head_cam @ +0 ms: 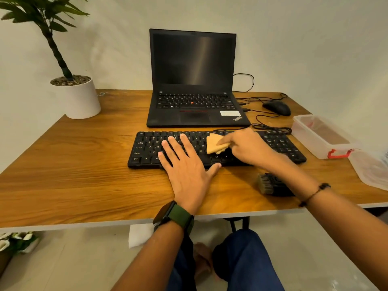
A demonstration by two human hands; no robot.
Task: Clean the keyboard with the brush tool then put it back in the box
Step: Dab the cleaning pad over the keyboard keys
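Hiding the keyboard's [147, 148] middle, right hand [249, 147] pinches cloth [216, 144].

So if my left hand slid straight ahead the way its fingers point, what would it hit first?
Likely the laptop: the left hand lies flat on the keyboard, fingers pointing up and slightly left toward the laptop's front edge, though depth is unclear.

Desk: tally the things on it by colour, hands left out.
Black: 4, the laptop, keyboard, mouse, brush
White: 1, the plant pot
Clear: 2, the box, lid
Tan: 1, the cloth
Total: 8
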